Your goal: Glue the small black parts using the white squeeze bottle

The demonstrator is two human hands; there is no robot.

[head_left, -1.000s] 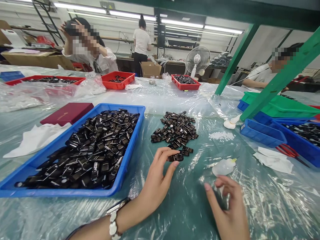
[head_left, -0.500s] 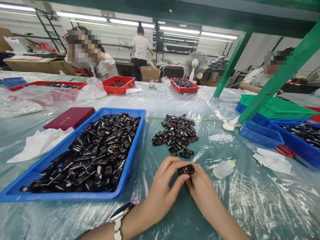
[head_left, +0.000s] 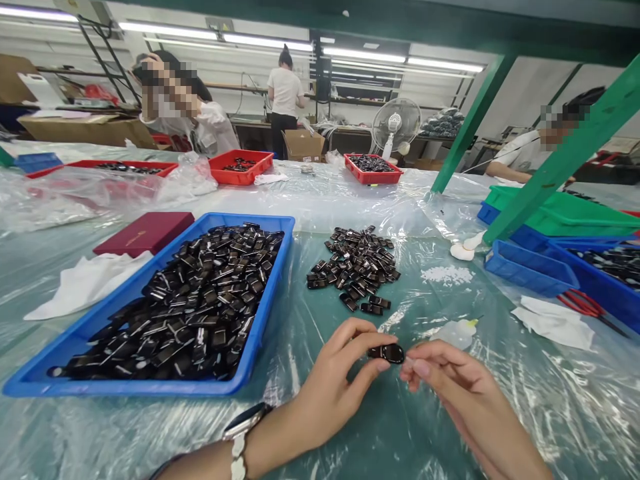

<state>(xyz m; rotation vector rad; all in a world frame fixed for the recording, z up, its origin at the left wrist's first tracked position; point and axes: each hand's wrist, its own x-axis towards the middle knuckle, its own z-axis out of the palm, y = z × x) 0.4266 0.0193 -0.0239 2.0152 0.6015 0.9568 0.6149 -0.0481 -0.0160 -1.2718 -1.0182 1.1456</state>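
Between thumb and fingertips, my left hand (head_left: 337,380) pinches a small glossy black piece (head_left: 389,353) with one rounded end. My right hand (head_left: 460,387) is just right of that rounded end, its thumb and fingers pressed together; whatever they hold, if anything, is too small to make out. Beyond my hands lies a loose pile of similar black pieces (head_left: 357,263) on the plastic-covered table. A squeeze bottle (head_left: 454,333) with a yellowish tip lies behind my right hand, partly covered by it. Farther back is a small heap of white bits (head_left: 447,275).
A large blue tray (head_left: 267,300) full of black pieces stands at left, beside a maroon box (head_left: 145,233) and white cloth (head_left: 83,283). At right are an empty-looking blue bin (head_left: 530,267), red-handled scissors (head_left: 583,303) and a green post (head_left: 565,153). Several people work farther back.
My right hand has drawn away to the right from the black piece and turned its pinched fingertips toward it. My left hand still holds the piece, shifted slightly right.
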